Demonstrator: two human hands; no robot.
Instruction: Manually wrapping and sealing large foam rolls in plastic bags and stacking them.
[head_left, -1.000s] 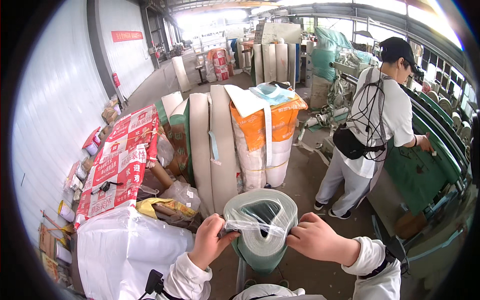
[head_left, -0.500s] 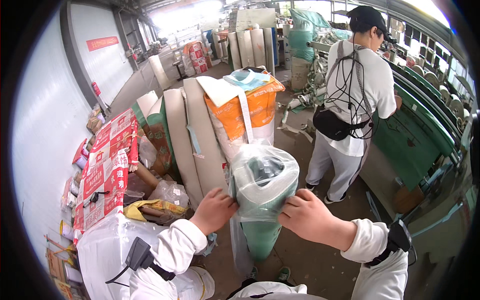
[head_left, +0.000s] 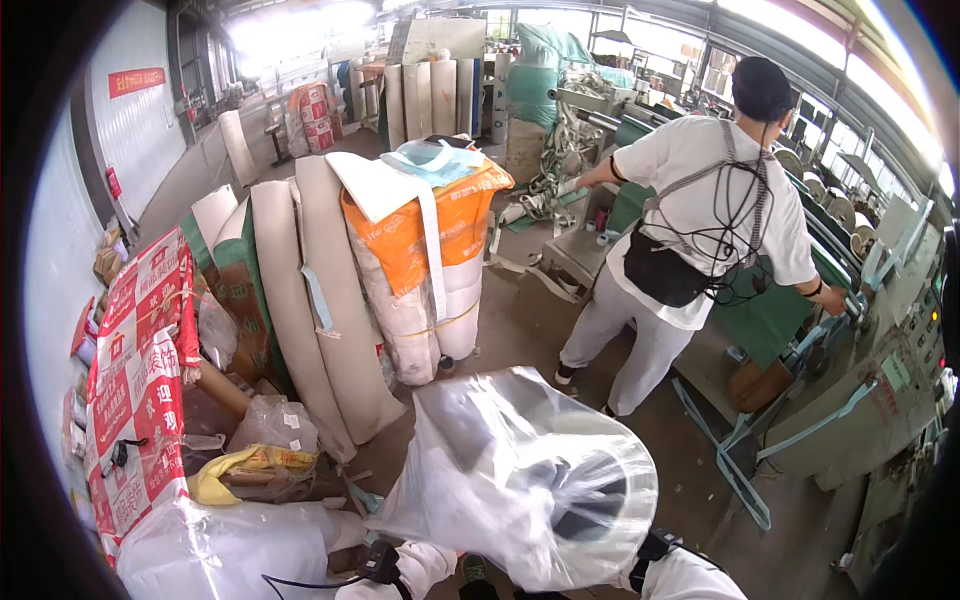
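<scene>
Directly before me is a roll of material in a loose clear plastic bag [head_left: 470,440]. Its round end [head_left: 590,515], dark at the centre, faces up through the film and tilts to the right. The bag puffs out toward the left and hides most of the roll. My left sleeve [head_left: 425,565] reaches the bag's lower left side, and my right sleeve [head_left: 680,575] its lower right side. Both hands are behind the plastic and the roll, so their fingers and grip do not show.
Tall beige rolls [head_left: 325,300] and a white bundle with an orange cover [head_left: 430,230] stand ahead left. A red-and-white printed sheet [head_left: 135,400] lies at the left beside a yellow bag [head_left: 245,470]. To the right, a co-worker [head_left: 700,220] stands at a machine with green sheet [head_left: 745,320].
The wrapped roll has come nearer and tilted, its bag now spread wide. My hands have gone from its upper sides to out of sight behind it. The co-worker has spread both arms.
</scene>
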